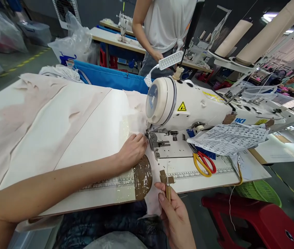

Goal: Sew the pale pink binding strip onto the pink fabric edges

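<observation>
My left hand (pixel 133 151) is closed, its fingers curled together on the pale pink fabric (pixel 134 121) right beside the needle and presser foot (pixel 152 140) of the white sewing machine (pixel 188 100). In my right hand (pixel 174 211), below the table's front edge, is an awl (pixel 168 192) with a wooden handle, its thin metal point upward. The thumb and index finger of that hand are also at a narrow strip of the same fabric, which hangs over the edge. Beneath the strip, brown tape (pixel 143 178) covers part of the tabletop.
Red-and-yellow-handled scissors (pixel 205 164) lie right of the machine bed, near a printed paper (pixel 231 138). More pink fabric (pixel 33 103) spreads leftward. A red stool (pixel 261 221) and green basket (pixel 262 192) stand at lower right. Across the table, a person (pixel 167 27) stands behind blue cloth (pixel 113 76).
</observation>
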{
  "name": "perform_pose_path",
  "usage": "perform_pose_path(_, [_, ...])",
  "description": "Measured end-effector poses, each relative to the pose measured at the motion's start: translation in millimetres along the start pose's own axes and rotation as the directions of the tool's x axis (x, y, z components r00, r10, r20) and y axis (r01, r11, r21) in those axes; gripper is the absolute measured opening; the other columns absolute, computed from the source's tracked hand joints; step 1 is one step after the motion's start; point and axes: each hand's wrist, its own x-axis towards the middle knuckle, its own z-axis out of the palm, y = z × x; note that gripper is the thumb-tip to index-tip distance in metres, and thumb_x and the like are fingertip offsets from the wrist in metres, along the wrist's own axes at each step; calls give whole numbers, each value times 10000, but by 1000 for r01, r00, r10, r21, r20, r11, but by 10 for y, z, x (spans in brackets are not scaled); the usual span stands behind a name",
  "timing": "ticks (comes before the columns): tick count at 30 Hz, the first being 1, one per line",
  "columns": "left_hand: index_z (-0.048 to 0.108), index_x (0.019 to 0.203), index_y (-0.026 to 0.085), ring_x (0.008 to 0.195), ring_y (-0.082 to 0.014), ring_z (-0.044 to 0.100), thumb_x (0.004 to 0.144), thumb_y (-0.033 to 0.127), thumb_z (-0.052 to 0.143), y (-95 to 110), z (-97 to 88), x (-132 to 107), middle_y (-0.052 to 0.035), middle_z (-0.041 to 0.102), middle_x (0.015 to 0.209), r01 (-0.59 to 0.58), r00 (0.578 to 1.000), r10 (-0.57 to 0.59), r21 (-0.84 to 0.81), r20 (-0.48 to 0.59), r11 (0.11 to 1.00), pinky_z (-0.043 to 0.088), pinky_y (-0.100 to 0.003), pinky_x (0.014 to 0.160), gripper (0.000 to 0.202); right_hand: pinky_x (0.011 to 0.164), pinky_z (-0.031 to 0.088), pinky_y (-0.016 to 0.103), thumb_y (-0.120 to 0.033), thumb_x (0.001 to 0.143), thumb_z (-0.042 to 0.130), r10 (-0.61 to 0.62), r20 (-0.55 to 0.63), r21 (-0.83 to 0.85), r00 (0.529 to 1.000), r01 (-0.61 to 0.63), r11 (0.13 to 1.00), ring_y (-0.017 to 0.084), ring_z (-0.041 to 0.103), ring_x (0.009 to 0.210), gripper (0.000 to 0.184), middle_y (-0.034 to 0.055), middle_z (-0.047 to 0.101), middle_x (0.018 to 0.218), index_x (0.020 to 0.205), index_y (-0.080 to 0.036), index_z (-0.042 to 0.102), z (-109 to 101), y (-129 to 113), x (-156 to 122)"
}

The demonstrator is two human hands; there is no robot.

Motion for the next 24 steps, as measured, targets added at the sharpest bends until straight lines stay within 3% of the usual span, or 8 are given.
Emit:
perform_pose_path(3, [636,1073,62,1010,-284,496,979,112,354,-25,-5,11,-172,613,1093,-28,1000,28,-9,2,1000,402,-405,835,302,579,548,306,-515,733,815,138,47,222,989,-145,964,186,666,616,474,57,720,863,1054,-188,693,108,139,-107])
perform_pose_path(5, [636,1077,61,1010,-284,500,976,126,373,-25,-13,-9,-173,613,1095,-13,1000,14,-36,3,999,409,-405,844,290,550,523,281,-513,737,817,156,50,256,987,-164,953,163,640,530,476,15,690,716,1047,-178,684,136,202,-160])
perform_pose_path(7, [622,1128,53,1020,-283,502,976,144,374,-13,-16,-46,-173,602,1121,10,1000,-10,-65,8,998,420,-399,852,305,566,508,263,-534,754,800,123,1,206,992,-121,971,157,637,518,484,-6,668,637,1054,-175,676,121,233,-195])
perform_pose_path(11, [592,1194,29,1066,-293,493,965,171,378,13,6,-107,-178,572,1172,19,1000,-21,-112,-13,994,434,-404,866,344,633,523,275,-593,812,720,-27,-97,-56,995,22,998,150,597,513,470,-27,610,563,1021,-172,695,13,229,-218])
perform_pose_path(15, [599,1183,39,1073,-292,496,944,156,383,2,43,-89,-181,572,1185,12,1000,-16,-169,-24,986,452,-418,876,343,664,552,311,-599,870,643,-97,-47,-240,994,83,967,166,584,514,465,-23,585,543,1034,-167,699,-106,220,-179])
perform_pose_path(19, [612,1179,59,1066,-285,508,931,148,387,-49,69,-31,-172,579,1182,24,999,-33,-196,-41,980,461,-418,882,346,593,533,278,-597,896,608,-95,50,-299,994,106,948,169,619,546,481,29,668,674,1077,-157,683,-186,220,-102])
perform_pose_path(24, [597,1232,30,1126,-297,502,937,163,406,-98,65,-12,-178,578,1210,40,999,-47,-206,-27,978,446,-428,932,375,580,515,253,-571,909,609,-114,38,-259,993,120,959,151,620,558,442,28,673,725,1074,-166,677,-152,176,-74])
